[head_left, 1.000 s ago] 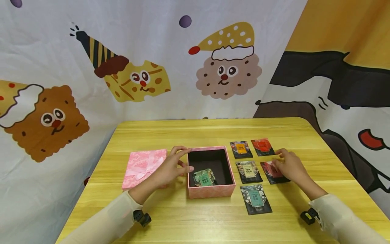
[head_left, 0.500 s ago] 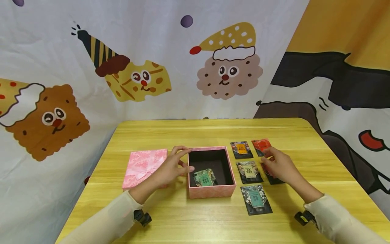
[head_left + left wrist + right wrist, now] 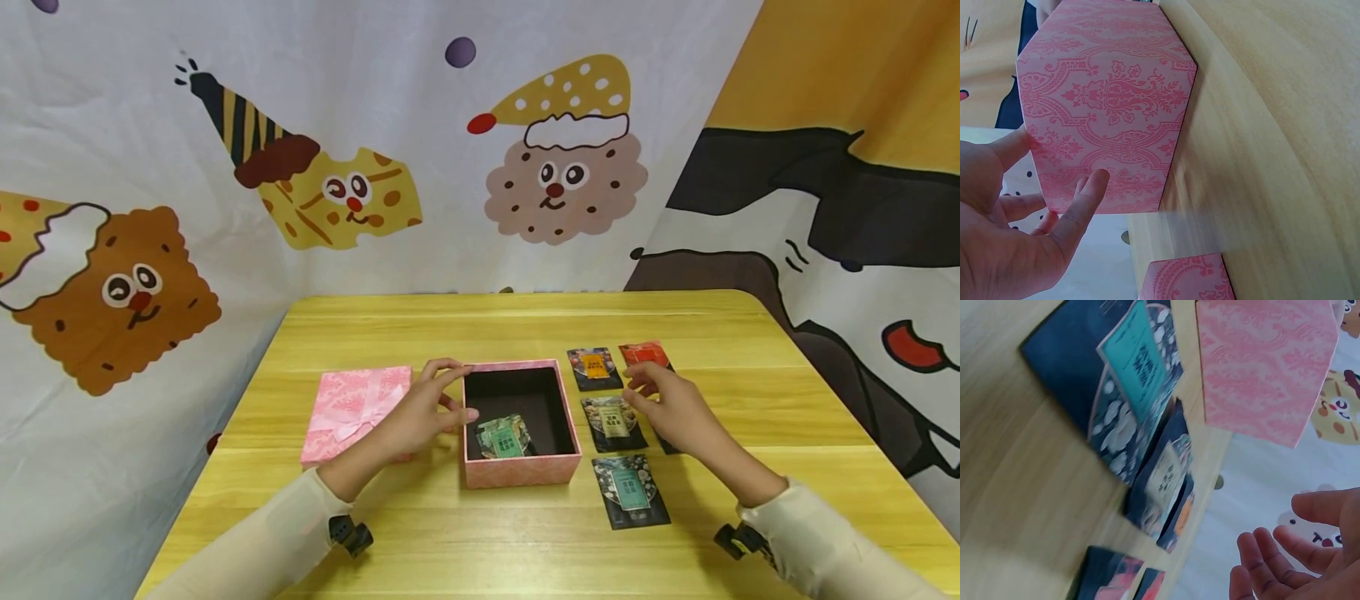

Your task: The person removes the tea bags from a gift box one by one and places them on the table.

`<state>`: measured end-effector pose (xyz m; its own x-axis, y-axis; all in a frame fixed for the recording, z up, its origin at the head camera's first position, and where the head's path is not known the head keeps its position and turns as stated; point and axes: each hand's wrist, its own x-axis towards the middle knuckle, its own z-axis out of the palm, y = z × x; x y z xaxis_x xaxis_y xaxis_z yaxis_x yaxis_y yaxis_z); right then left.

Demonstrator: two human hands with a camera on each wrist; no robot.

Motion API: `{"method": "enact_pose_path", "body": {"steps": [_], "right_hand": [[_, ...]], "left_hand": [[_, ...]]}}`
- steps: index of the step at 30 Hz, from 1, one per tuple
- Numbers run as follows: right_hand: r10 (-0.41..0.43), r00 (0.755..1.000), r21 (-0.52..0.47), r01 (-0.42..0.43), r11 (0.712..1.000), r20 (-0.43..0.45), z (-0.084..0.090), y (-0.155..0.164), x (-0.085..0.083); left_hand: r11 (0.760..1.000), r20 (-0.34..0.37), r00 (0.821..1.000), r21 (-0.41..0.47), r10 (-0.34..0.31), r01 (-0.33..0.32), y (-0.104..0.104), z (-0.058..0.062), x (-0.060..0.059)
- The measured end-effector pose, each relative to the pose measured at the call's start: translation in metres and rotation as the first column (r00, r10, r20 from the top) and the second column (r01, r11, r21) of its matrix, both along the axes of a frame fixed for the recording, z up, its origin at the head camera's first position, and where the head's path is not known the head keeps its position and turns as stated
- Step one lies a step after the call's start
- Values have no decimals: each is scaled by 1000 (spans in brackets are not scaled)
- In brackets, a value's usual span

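Note:
An open pink patterned box (image 3: 521, 471) stands mid-table with one green-labelled packet (image 3: 504, 437) inside. My left hand (image 3: 431, 408) rests against the box's left wall (image 3: 1110, 106) with straight fingers (image 3: 1088, 194). My right hand (image 3: 663, 404) hovers empty, with relaxed fingers (image 3: 1272, 550), over the packets to the right of the box. Those packets are an orange-labelled one (image 3: 594, 367), a red one (image 3: 643, 353), a cream-labelled one (image 3: 613, 421) and a teal-labelled one (image 3: 630, 487). A further dark packet is mostly hidden under the right hand.
The pink lid (image 3: 356, 408) with a bow lies flat to the left of the box, beside my left forearm. The yellow wooden table (image 3: 525, 325) ends close to cartoon-printed cloth hangings behind and on both sides.
My right hand has drifted left and slightly back, off the dark red packet toward the cream-labelled one, holding nothing. The left hand and box have not moved.

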<state>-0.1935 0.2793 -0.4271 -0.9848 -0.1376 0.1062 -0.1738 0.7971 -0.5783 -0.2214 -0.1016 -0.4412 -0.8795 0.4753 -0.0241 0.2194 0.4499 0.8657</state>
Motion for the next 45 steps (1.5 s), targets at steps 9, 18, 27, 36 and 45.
{"method": "enact_pose_path", "body": {"steps": [9,18,27,36,45], "right_hand": [[52,999,-14,-52,999,-6,9,-19,4],[92,996,-37,-93,995,-5,14,-38,7],[152,988,-67,-152,986,-15,17,-64,9],[235,972,-114,-233,966,0,20,-89,11],[352,936,-77,-350,933,14,10,-116,4]], "left_hand": [[1000,-9,1000,0,5,-5,1,0,0],[1000,-16,1000,11,-5,5,1,0,-1],[1000,-10,1000,-4,-1,1,0,1,0],[1000,-11,1000,-3,-1,1,1,0,0],[1000,-24,1000,22,-12,13,0,-2,-1]]}}
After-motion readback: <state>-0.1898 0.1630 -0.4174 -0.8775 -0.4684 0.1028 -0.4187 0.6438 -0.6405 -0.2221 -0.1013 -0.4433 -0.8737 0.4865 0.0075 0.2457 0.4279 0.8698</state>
